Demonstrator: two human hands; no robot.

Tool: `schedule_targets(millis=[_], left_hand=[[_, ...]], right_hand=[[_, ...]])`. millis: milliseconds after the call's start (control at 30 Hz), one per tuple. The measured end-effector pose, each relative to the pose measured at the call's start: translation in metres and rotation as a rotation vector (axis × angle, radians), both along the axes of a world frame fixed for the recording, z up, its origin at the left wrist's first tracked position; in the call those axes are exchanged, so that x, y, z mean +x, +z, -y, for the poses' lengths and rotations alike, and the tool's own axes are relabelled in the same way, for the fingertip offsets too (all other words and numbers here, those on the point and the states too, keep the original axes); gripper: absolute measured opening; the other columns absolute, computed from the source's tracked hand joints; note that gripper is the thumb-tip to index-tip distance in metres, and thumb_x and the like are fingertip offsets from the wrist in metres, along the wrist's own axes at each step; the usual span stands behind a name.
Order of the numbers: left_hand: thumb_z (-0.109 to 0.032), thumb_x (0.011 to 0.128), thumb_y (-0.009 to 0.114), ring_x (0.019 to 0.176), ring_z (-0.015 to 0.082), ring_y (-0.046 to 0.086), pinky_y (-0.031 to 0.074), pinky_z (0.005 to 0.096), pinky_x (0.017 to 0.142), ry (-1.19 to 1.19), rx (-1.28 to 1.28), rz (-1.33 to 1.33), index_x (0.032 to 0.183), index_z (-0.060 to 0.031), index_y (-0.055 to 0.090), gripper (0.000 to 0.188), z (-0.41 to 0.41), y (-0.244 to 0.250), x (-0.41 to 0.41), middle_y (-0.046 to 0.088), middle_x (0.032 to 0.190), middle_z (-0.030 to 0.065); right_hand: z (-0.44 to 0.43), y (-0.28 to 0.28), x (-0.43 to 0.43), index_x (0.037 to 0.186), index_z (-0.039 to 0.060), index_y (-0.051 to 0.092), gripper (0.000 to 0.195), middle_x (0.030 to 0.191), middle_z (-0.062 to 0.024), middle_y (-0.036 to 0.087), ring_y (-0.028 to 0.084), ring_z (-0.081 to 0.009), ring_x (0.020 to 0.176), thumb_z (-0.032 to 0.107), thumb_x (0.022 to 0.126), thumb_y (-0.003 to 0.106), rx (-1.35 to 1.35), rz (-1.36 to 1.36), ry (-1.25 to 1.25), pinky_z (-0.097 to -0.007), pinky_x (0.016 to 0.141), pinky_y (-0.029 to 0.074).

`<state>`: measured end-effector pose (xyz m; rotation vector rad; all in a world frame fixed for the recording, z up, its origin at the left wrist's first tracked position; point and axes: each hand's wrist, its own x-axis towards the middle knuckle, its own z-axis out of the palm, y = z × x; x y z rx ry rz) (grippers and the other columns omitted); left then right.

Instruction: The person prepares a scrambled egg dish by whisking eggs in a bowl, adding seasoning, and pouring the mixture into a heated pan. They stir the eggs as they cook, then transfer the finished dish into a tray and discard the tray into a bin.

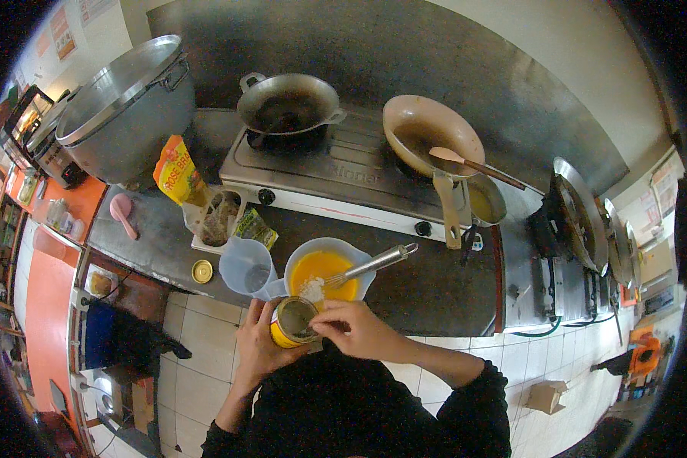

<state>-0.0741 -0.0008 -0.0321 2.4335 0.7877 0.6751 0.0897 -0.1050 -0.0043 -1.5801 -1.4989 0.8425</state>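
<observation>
My left hand (266,343) is wrapped around a yellow tin can (289,323) at the counter's front edge. Over the can's right rim, my right hand (352,329) has its thumb and fingers pinched together; whether they grip a small utensil is too unclear to tell. Just beyond stands a whitish pouring bowl (366,269) of orange-yellow liquid with pale powder on it, and a metal whisk (378,264) leans in the bowl. A translucent measuring jug (243,266) is at the bowl's left. Farther left lies a round gold-coloured lid (202,271).
Behind is a two-burner gas stove (343,189) with a wok (289,106) and a tilted pan (415,129). A large metal pot (143,126), a yellow packet (177,172) and a pink scoop (121,209) are at left. More woks (578,217) stand right; a cardboard box (545,397) is on the floor.
</observation>
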Motion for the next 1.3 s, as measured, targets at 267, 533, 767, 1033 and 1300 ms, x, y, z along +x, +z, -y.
schedule_targets(millis=[267, 533, 767, 1033, 1300], left_hand=[[-0.036, 0.044, 0.082, 0.087, 0.0315, 0.057, 0.049, 0.0406, 0.068, 0.049, -0.065, -0.004, 0.11, -0.0065, 0.049, 0.079, 0.002, -0.013, -0.005, 0.051, 0.103, 0.0137], [-0.031, 0.046, 0.081, 0.09, 0.0341, 0.056, 0.048, 0.0422, 0.073, 0.114, -0.136, 0.025, 0.111, -0.005, 0.049, 0.078, -0.008, -0.01, -0.003, 0.051, 0.104, 0.0156], [-0.034, 0.046, 0.08, 0.088, 0.031, 0.057, 0.049, 0.0406, 0.07, 0.086, -0.089, -0.063, 0.111, -0.0056, 0.049, 0.077, -0.007, -0.003, -0.005, 0.052, 0.102, 0.0133], [-0.042, 0.044, 0.081, 0.082, 0.0294, 0.059, 0.05, 0.0389, 0.064, 0.005, 0.035, -0.071, 0.107, -0.0072, 0.051, 0.078, -0.005, -0.008, 0.001, 0.052, 0.098, 0.0113], [-0.039, 0.046, 0.081, 0.083, 0.0308, 0.059, 0.05, 0.0392, 0.065, 0.05, -0.058, -0.051, 0.106, -0.0075, 0.051, 0.074, -0.007, -0.006, 0.003, 0.052, 0.1, 0.0132]], right_hand=[[0.003, -0.033, 0.028, 0.095, 0.0005, 0.063, 0.018, 0.078, -0.0024, 0.059, 0.052, -0.0066, 0.067, 0.014, 0.084, 0.058, -0.196, -0.434, -0.267, -0.0194, 0.059, 0.043], [0.019, -0.048, 0.036, 0.097, 0.0021, 0.061, 0.018, 0.082, -0.0103, 0.054, 0.056, -0.02, 0.073, 0.002, 0.08, 0.055, 0.257, 0.825, -0.124, -0.0271, 0.062, 0.046], [0.015, -0.008, 0.025, 0.096, 0.0017, 0.06, 0.021, 0.099, -0.012, 0.054, 0.054, -0.0288, 0.09, 0.009, 0.079, 0.05, 0.115, 0.178, -0.307, -0.0351, 0.078, 0.047], [-0.005, 0.001, -0.007, 0.084, -0.0011, 0.06, 0.012, 0.092, -0.0163, 0.057, 0.056, -0.0324, 0.079, 0.009, 0.08, 0.054, -0.013, 0.053, 0.01, -0.0328, 0.076, 0.046], [-0.014, -0.038, 0.03, 0.094, -0.0016, 0.063, 0.019, 0.071, 0.0016, 0.056, 0.05, -0.006, 0.064, 0.014, 0.083, 0.059, -0.247, -0.477, -0.203, -0.0198, 0.057, 0.041]])
